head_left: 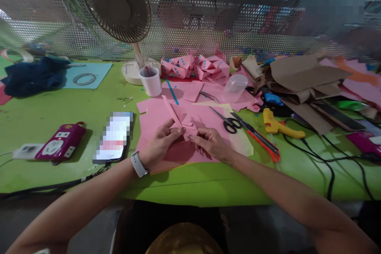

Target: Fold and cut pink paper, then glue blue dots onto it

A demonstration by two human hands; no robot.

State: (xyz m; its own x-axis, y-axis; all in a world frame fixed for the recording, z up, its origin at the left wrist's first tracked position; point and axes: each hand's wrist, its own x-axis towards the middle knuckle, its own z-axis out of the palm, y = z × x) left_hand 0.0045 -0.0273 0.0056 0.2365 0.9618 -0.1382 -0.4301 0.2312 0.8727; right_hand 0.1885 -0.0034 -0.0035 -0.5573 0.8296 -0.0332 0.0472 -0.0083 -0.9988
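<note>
The person's two forearms reach in over the front edge of the green counter, a pale band around the left wrist. The left hand pinches a small folded pink paper piece between thumb and fingers; the right hand grips the same piece at its other side, fingers curled. The piece is held between the two hands, just above flat pink sheets on the counter; a long narrow fold juts from it, away from the person.

To the left of the sheets lie a phone and, farther left, a magenta power block. To the right, black-handled scissors rest on the sheets, beside an orange-and-black cutter, with a yellow glue gun just past it.

Beyond the hands lie a blue strip and a clear plastic cup, with a white cup at left. Behind sit blue-dotted pink paper shapes, brown paper to their right, a fan to their left, and a perforated metal screen at the back.
</note>
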